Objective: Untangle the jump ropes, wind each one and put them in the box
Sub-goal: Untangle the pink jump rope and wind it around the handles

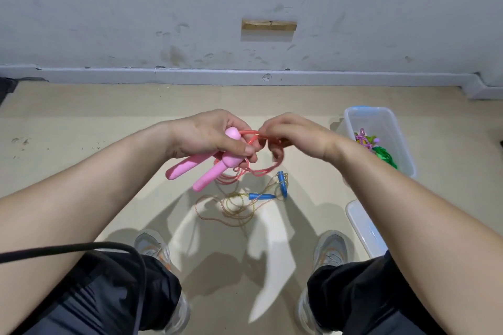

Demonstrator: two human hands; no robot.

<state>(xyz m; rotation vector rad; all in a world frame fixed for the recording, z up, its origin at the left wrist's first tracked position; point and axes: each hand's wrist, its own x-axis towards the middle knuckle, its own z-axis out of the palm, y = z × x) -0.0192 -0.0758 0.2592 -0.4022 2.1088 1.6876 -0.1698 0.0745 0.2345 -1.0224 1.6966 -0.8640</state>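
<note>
the left hand (209,136) is curled round the 2 pink handles (190,168) of a jump rope, held side by side with their long ends slanting down and left. the coral cord (251,132) arcs from the handle tops to the right hand (296,136), whose bent fingers pinch it; more loops hang below both hands, blurred. on the floor (109,122), beyond the shoes (152,245), lies a second rope with 2 blue handles (261,196) and a thin yellowish cord (231,207) in loose loops. at the right stands the clear box (381,117) with purple and green ropes (381,152) inside; a lid (364,228) lies nearer.
</note>
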